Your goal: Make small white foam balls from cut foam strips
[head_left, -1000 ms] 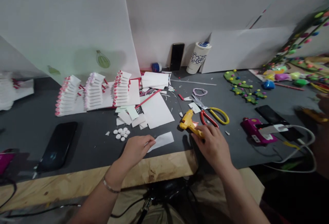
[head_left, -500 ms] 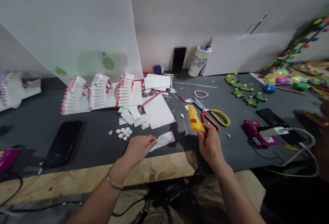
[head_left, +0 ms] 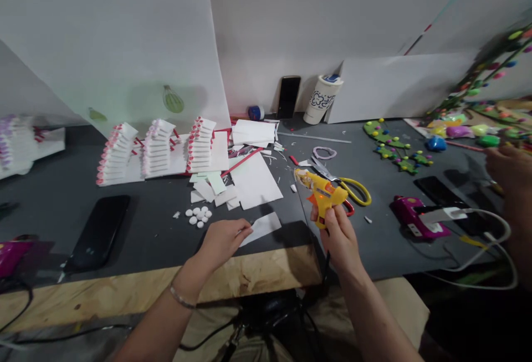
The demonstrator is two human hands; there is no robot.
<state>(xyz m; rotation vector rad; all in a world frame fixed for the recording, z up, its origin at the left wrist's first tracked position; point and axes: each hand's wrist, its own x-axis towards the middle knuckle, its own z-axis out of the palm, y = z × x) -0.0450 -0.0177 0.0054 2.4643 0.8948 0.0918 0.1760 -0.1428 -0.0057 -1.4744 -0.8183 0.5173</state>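
Your left hand (head_left: 224, 241) pinched the white paper strip (head_left: 265, 227), right hand (head_left: 342, 237) gripped the yellow plastic glue gun (head_left: 325, 191), two o'clock. Red-tipped white row (head_left: 199, 152), ten o'clock, looked assembled; strip looked unglued.

Head-worn view, forward and down.

Dark tabletop (head_left: 152, 201) with scissors (head_left: 331, 176), white discs (head_left: 200, 215), black phone (head_left: 98, 233)

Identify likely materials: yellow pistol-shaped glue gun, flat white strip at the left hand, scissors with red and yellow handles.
Yellow glue gun: likely hard plastic, satin, from its moulded shape and even colour.
White strip: matte, thin; paper or perhaps foam sheet, can't tell.
Scissors: blades look like smooth metal, given their grey sheen; handles probably plastic, by their solid colour.
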